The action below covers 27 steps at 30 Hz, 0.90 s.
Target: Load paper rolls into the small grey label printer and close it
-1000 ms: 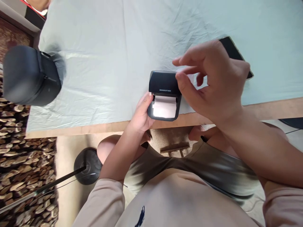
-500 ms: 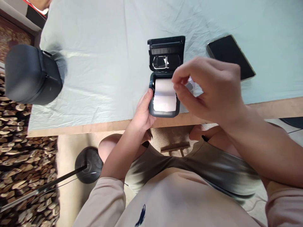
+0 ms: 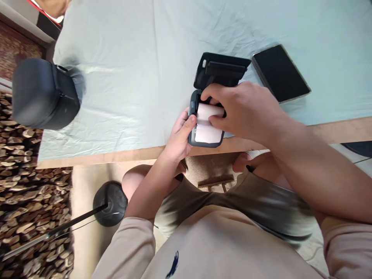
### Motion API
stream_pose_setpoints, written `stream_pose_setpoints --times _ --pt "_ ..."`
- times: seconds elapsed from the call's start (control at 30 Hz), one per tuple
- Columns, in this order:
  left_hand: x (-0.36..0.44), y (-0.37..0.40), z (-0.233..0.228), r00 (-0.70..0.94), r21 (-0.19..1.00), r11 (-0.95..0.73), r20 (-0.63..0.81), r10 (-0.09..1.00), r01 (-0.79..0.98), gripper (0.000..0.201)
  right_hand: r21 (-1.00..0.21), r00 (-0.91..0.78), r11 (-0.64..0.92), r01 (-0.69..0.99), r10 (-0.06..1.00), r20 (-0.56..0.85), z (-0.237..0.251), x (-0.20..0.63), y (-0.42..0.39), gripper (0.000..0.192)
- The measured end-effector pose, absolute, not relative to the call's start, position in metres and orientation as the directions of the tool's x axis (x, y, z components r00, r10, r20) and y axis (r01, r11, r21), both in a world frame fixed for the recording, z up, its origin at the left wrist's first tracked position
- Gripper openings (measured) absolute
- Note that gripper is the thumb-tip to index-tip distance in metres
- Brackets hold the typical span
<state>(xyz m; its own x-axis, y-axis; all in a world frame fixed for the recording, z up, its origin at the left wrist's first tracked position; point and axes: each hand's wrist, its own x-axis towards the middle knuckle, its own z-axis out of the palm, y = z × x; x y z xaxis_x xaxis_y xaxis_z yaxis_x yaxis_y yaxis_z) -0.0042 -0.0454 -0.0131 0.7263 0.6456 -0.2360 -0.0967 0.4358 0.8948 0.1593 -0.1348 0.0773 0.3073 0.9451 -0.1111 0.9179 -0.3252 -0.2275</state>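
Since half a second back, right hand (image 3: 247,112) dropped onto the paper roll (image 3: 209,111); printer (image 3: 203,131) turned slightly. Worktop (image 3: 122,77) under pale cloth carried a black case (image 3: 43,95) far left, phone (image 3: 280,73) right, printer at the near edge, lid (image 3: 222,71) open. Roll sat in the printer bay, right fingers pinching it. Left hand (image 3: 180,135) gripped the printer's side. Step looked like handling the roll; next move would need a steady grip.

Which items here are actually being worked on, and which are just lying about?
In hand:
small printer, lid open, steadied by left hand
paper roll in the grip of right hand

Lying about:
phone
black case
black stand base on the floor
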Motion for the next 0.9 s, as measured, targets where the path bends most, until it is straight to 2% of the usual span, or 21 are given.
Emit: stream_pose_setpoints --times 0.1,0.17,0.2,0.3,0.37,0.43,0.6,0.7,0.77,0.9 --pt "-0.004 -0.045 -0.015 0.703 0.876 0.467 -0.255 0.663 -0.122 0.067 -0.521 0.301 -0.245 0.818 0.953 0.024 0.076 0.17 -0.14 0.055" --pt "-0.003 -0.044 -0.015 0.674 0.849 0.513 -0.304 0.673 -0.128 0.053 -0.777 0.332 -0.121 0.617 0.936 0.118 0.069 0.18 -0.141 0.057" --pt "-0.003 -0.044 -0.014 0.66 0.833 0.539 -0.337 0.671 -0.123 0.047 -0.867 0.358 -0.059 0.496 0.923 0.142 0.064 0.186 -0.14 0.055" --pt "-0.001 -0.042 -0.012 0.637 0.789 0.606 -0.417 0.649 -0.101 0.04 -0.981 0.457 -0.03 0.193 0.887 0.062 0.046 0.207 -0.133 0.038" --pt "0.001 -0.042 -0.009 0.628 0.764 0.636 -0.444 0.639 -0.107 0.038 -0.989 0.503 -0.077 0.126 0.865 -0.003 0.034 0.219 -0.129 0.029" --pt "0.002 -0.042 -0.008 0.626 0.743 0.658 -0.455 0.633 -0.126 0.036 -0.986 0.538 -0.087 0.143 0.843 0.004 0.026 0.229 -0.128 0.027" --pt "0.004 -0.042 -0.009 0.692 0.717 0.667 -0.376 0.616 -0.204 0.041 -0.947 0.627 -0.075 0.313 0.765 0.146 0.02 0.235 -0.147 0.028" --pt "0.003 -0.042 -0.009 0.731 0.694 0.684 -0.343 0.59 -0.226 0.043 -0.91 0.649 -0.07 0.408 0.724 0.235 0.017 0.237 -0.167 0.041" --pt "0.004 -0.042 -0.008 0.736 0.669 0.702 -0.342 0.585 -0.247 0.042 -0.856 0.622 -0.084 0.509 0.724 0.299 0.008 0.243 -0.18 0.046" --pt "0.008 -0.045 -0.002 0.722 0.629 0.727 -0.364 0.589 -0.276 0.038 -0.637 0.54 -0.156 0.755 0.698 0.469 -0.019 0.256 -0.2 0.051"
